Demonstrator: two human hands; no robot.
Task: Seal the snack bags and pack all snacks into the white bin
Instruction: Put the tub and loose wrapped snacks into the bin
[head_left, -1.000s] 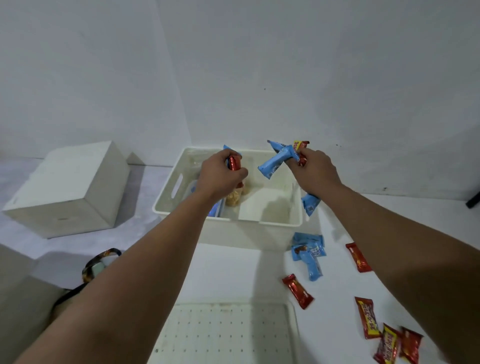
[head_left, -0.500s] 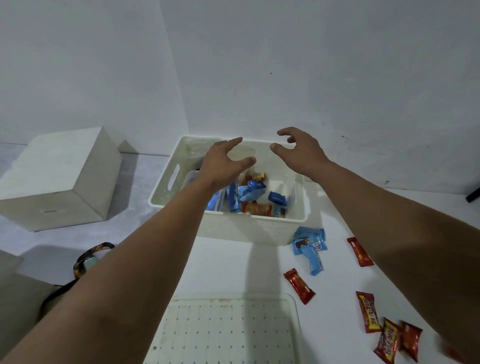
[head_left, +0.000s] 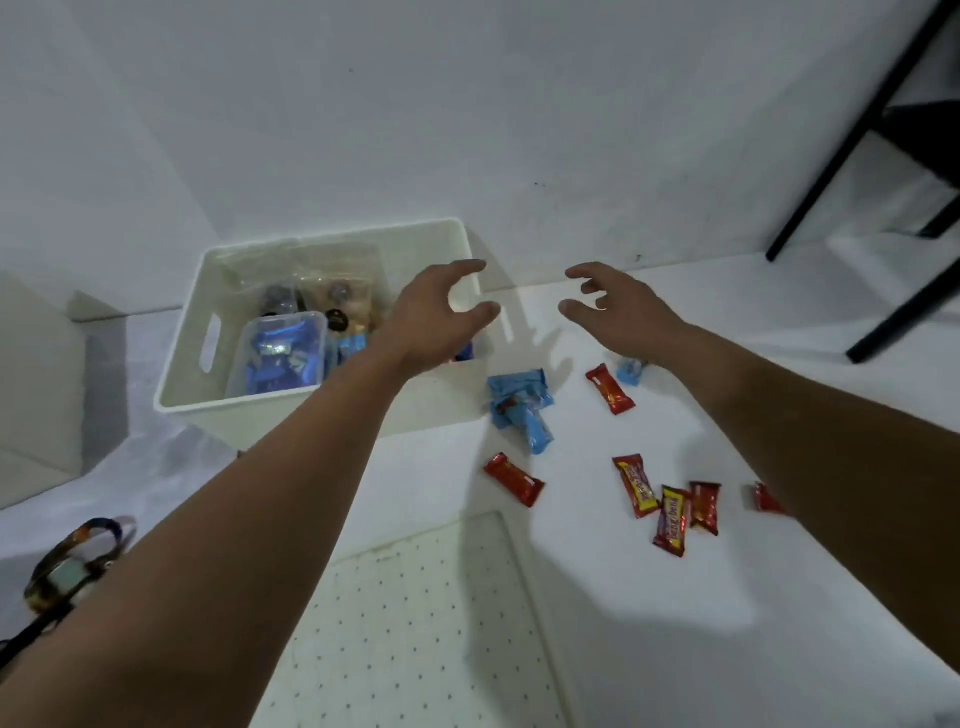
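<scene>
Snacks (head_left: 521, 405) beside white bin (head_left: 332, 418)

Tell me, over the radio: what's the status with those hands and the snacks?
Left hand and right hand both open, empty. White plastic bin part-filled. Blue wrapped snacks and red wrapped snack bars loose on white table. Nothing in the way.

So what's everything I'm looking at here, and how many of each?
white bin: one, white, back left of the table.
clear tub: one, see-through, in the bin, holds blue snacks.
clear snack bags: at least two, at the bin's back.
blue snacks: a small pile beside the bin; one more under the right wrist.
red snacks: about seven, loose on the table.
perforated lid: one, white, near edge.
white box: one, far left.
left hand: empty, over the bin's right side.
right hand: empty, over the table.
</scene>
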